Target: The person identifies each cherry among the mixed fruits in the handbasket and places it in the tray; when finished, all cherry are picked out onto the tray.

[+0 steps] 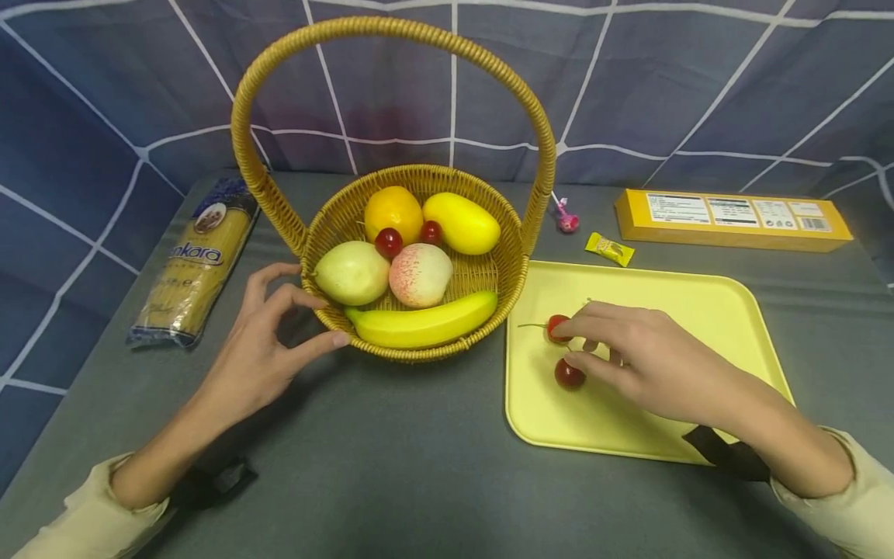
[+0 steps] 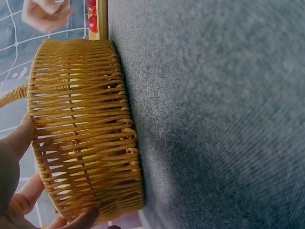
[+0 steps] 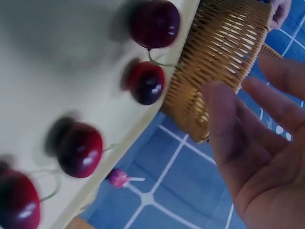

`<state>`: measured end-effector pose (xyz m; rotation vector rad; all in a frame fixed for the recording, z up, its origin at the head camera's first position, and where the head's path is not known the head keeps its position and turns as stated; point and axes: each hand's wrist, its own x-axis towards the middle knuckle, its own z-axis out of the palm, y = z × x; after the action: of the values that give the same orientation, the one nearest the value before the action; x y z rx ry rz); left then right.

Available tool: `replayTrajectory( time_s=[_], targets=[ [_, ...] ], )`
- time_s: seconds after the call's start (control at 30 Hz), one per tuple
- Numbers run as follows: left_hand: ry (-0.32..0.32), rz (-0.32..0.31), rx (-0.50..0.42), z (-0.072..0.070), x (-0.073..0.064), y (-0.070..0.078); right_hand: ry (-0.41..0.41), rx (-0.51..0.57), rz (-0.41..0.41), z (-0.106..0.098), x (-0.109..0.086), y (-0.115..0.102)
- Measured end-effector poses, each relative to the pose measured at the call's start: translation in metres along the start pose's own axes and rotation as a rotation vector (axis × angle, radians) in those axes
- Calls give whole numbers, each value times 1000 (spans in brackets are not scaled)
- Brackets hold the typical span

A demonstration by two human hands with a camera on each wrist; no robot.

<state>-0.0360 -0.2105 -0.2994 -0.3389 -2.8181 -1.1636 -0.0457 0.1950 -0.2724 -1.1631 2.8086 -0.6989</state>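
A wicker basket (image 1: 520,287) holds a banana (image 1: 426,320), a peach (image 1: 421,276), a green pear-like fruit (image 1: 351,272), an orange (image 1: 393,211), a mango (image 1: 462,223) and two cherries (image 1: 388,242). My left hand (image 1: 265,341) touches the basket's near left rim with thumb and fingertips; some fingers lie against the outer weave in the left wrist view. Over the yellow tray (image 1: 726,310) hovers my right hand (image 1: 649,357), its fingers loosely bent and nothing between them. Beneath it lie several cherries (image 3: 81,150) with stems, partly hidden in the head view.
A pasta packet (image 1: 195,268) lies left of the basket. Behind the tray are a pink lollipop (image 1: 567,223), a small yellow wrapped candy (image 1: 610,248) and a long yellow box (image 1: 733,221). A blue checked cloth (image 1: 663,85) hangs at the back. The basket's tall handle (image 1: 391,27) arches overhead.
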Motion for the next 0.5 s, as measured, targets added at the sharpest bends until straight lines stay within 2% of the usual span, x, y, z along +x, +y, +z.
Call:
replayTrajectory(
  time_s=[0.2, 0.33, 0.43, 0.5],
  targets=[
    [-7, 2, -1, 0, 1, 0, 146, 90, -14, 1, 26, -8],
    [-12, 2, -28, 0, 2, 0, 220, 157, -65, 8, 49, -13],
    [-12, 1, -46, 0, 2, 0, 244, 194, -97, 12, 70, -15],
    [-10, 4, -49, 0, 1, -1, 231, 208, -92, 13, 85, -17]
  ],
)
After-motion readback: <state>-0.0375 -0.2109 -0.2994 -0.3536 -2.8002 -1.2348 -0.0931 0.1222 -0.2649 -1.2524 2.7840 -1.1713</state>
